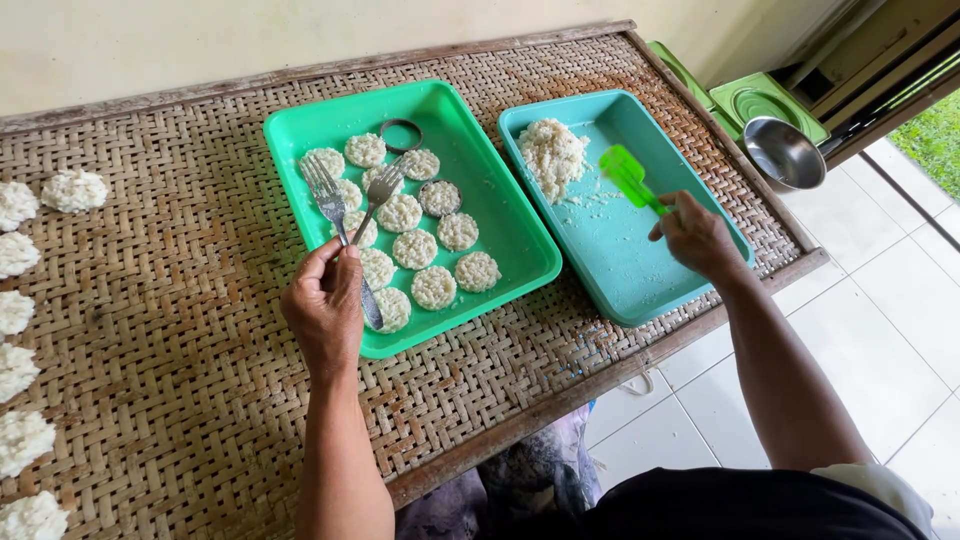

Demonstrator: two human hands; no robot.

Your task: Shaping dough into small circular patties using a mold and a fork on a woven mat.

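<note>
The left hand (325,305) grips two forks (350,205), hiding their handles. The right hand (697,235) squeezes a green spatula (630,177), covering its handle's end.

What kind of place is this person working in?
Probably a home porch or small food workshop: a woven bamboo table, trays of shaped rice cakes laid out, a tiled floor and grass just beyond.

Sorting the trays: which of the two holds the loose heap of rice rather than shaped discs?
The teal tray on the right, with a loose rice heap in its far corner; the green tray holds flat round discs.
</note>
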